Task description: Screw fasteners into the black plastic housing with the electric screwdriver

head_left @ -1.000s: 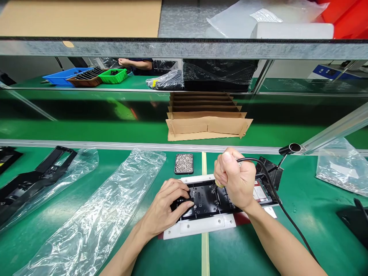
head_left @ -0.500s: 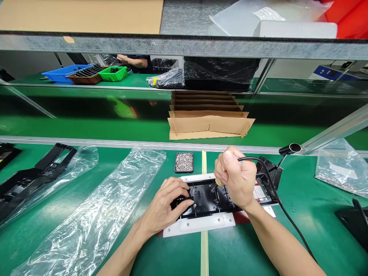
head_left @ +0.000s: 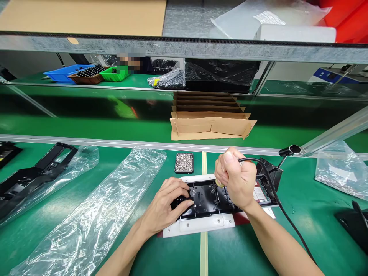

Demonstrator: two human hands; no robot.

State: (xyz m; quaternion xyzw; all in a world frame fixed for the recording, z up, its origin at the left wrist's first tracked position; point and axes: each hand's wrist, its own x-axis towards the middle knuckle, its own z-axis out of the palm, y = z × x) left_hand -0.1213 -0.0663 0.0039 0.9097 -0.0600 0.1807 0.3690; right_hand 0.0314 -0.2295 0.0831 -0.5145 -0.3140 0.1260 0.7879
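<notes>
Apparently corded tool (head_left: 219, 184), mostly hidden

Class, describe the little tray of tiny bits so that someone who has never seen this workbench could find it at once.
On the green table, find the black panel under the left hand. Just beyond that panel, left of the pale tape strip, lies a small dark rectangular tray. It is filled with tiny silvery pieces, unlike the long clear plastic bag on its left.

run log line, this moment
left hand: on black plastic housing | right hand: gripping corded tool, tip over housing | black tray: small metal parts
</notes>
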